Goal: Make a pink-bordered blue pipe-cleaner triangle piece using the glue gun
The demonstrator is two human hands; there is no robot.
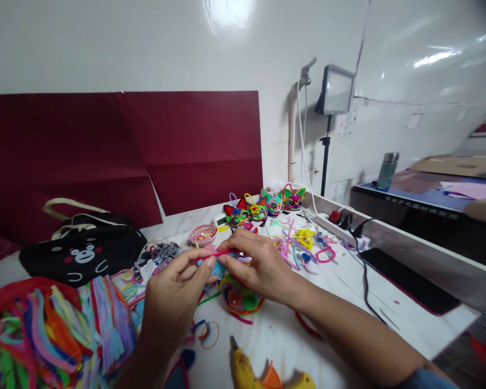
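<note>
My left hand (178, 289) pinches one end of a pink-red pipe cleaner (220, 253) between thumb and fingers. On the same strip, a short way to the right, the fingers of my right hand (257, 262) are closed. Something light blue shows just behind the fingertips; its shape is mostly hidden. Under my hands, on the white table (267, 340), rests a round multicoloured craft piece (243, 297) with an orange edge and a green pompom-like spot. A yellow tool with a dark pointed nozzle, like a glue gun (243, 367), lies at the front edge.
Left stand a red basin (52, 283) of coloured pipe cleaners (109, 313) and a black bag (89, 254). Several finished-looking animal faces (274, 201) line the back. Loose strips (295, 246) lie behind my right hand. To the right are a power strip (350, 231) with cables and a black phone-like slab (409, 281).
</note>
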